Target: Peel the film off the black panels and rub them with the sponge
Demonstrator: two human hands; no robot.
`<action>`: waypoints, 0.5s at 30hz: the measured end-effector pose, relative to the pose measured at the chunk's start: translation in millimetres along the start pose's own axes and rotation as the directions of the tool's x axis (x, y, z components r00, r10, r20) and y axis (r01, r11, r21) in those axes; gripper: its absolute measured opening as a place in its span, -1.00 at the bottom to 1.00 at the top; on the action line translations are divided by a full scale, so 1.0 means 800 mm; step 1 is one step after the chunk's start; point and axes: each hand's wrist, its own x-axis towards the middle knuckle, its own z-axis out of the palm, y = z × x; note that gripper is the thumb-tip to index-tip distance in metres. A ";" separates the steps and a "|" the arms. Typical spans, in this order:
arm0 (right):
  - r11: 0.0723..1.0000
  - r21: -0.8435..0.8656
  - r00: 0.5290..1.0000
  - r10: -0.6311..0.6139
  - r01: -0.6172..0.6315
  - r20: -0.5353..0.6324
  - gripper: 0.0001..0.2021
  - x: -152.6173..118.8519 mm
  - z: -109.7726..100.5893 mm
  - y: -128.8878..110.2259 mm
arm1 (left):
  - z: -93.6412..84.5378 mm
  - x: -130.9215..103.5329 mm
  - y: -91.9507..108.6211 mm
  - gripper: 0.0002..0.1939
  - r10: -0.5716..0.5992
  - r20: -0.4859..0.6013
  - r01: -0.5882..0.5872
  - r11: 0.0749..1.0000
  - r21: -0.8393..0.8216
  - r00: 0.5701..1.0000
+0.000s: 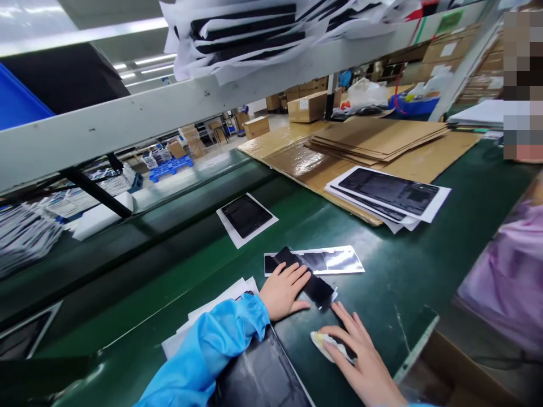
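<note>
Black strip [321,289] lay at view's 5 o'clock on green bench [382,297], crossing white-edged sheet [344,260]. Your left hand [285,293] lay spread on strip. Your right hand [360,351], at strip's 5 o'clock, pinched white wad [321,346]. Dark panel [263,373] sat at left hand's 7 o'clock.

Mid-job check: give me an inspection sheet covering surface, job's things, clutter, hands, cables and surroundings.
Surface: green top, glossy, pale scuffs at right.
Job's things: dark strip slants across a white-edged sheet.
Clutter: black panel on white paper; stacked panels beside cardboard sheets.
Hands: left hand spread over the strip; right hand pinching a white wad.
Cables: thin red line at upper right, possibly a cord.
Surroundings: loaded overhead beam; person in purple clothing at right.
</note>
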 end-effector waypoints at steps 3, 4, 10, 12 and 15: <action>0.994 0.036 0.989 -0.104 0.101 0.105 -0.76 0.034 -0.007 -0.013 | -0.004 0.000 0.002 -0.22 -0.009 -0.007 0.009 0.999 -0.048 1.000; 0.990 0.049 0.980 -0.140 0.134 0.142 -0.78 0.044 -0.010 -0.015 | -0.005 0.001 0.002 -0.21 -0.013 -0.008 0.013 0.998 -0.058 1.000; 0.959 0.106 0.914 -0.282 0.262 0.291 -0.83 0.081 -0.008 -0.001 | -0.010 0.008 0.011 -0.46 -0.011 -0.025 0.009 0.997 -0.074 1.000; 0.944 0.118 0.902 -0.329 0.308 0.279 -0.81 0.080 0.003 0.009 | -0.014 0.011 0.013 -0.62 -0.054 -0.027 0.051 0.994 -0.095 0.998; 0.943 0.169 0.943 -0.310 0.288 0.121 -0.65 0.070 0.014 0.016 | -0.027 0.011 0.014 -0.72 -0.140 -0.041 0.132 0.979 -0.156 0.989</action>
